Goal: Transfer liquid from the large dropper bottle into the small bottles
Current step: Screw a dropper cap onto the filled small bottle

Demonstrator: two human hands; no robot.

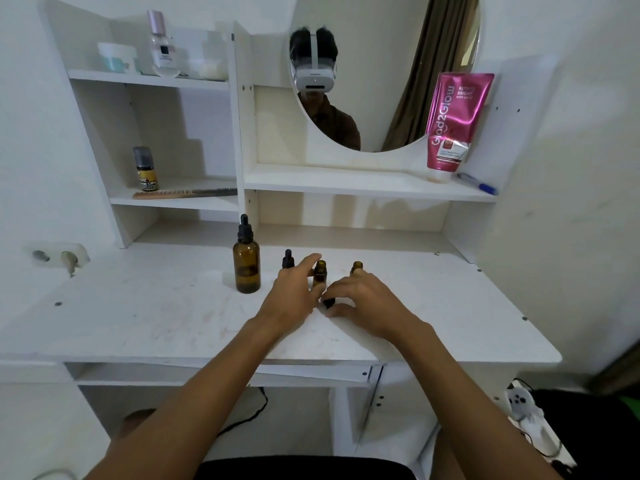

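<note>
Carefully: left hand (294, 289) grips open small amber glass bottle (320, 273); right hand (367, 303) pinches black dropper cap (329, 301); park cap aside.

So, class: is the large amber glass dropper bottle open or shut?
Shut: its black dropper cap sits on the neck of the large amber glass dropper bottle, which stands upright.

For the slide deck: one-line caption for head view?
Left hand and right hand at the small bottles, two uncapped; large dropper bottle stands capped on the white desk.
</note>
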